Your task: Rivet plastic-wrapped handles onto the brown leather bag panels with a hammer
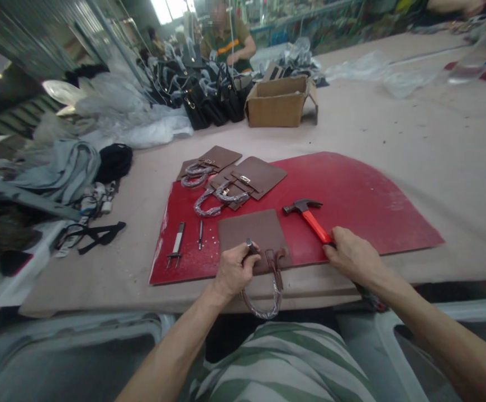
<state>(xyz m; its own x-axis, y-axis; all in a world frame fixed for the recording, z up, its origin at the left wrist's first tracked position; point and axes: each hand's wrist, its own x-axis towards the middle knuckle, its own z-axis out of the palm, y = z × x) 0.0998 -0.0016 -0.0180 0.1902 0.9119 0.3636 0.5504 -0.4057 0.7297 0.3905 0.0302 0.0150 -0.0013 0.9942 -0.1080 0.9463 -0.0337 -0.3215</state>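
My left hand (234, 270) is closed around a short metal punch (249, 244), held over a brown leather bag panel (249, 225). A wrapped bag handle (263, 312) hangs from that panel past the table's front edge. In my right hand (349, 251) is the end of the red grip of a claw hammer (315, 223); its dark head rests on or just above the red mat (352, 195), I cannot tell which. Farther back lie more brown bag panels (260, 174) with plastic-wrapped handles. To the left are a two-pronged tool (177, 245) and a thin metal rod (200, 234).
A cardboard box (274, 103) stands at the back beside several black handbags (209, 100). Plastic wrapping (142, 125) is heaped at the left, near a black strap (100, 237). Behind the table is another person (230, 39). Grey plastic crates (71, 352) are below the front edge.
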